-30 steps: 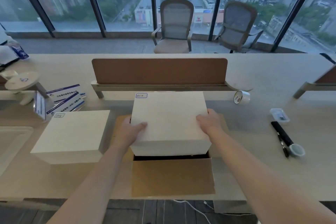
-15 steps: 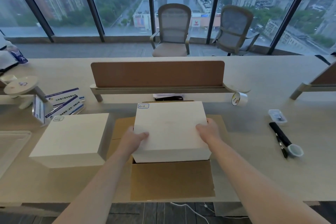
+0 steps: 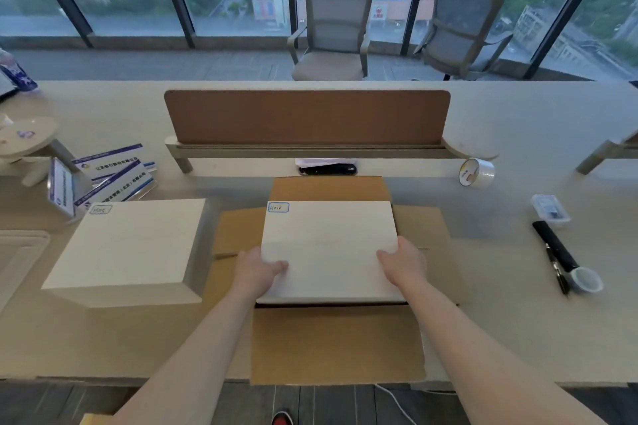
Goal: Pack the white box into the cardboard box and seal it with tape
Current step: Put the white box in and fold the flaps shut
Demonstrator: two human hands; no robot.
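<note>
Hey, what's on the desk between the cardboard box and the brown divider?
In the head view, a black oblong item lies on white paper between the cardboard box and the divider.

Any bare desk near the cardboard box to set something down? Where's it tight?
Free: desk between the cardboard box and the marker, running to the front edge; also the front-left strip before the second white box. Tight: the gap between that box and the white box being packed, the booklets rear left, and the marker, cup, case cluster.
</note>
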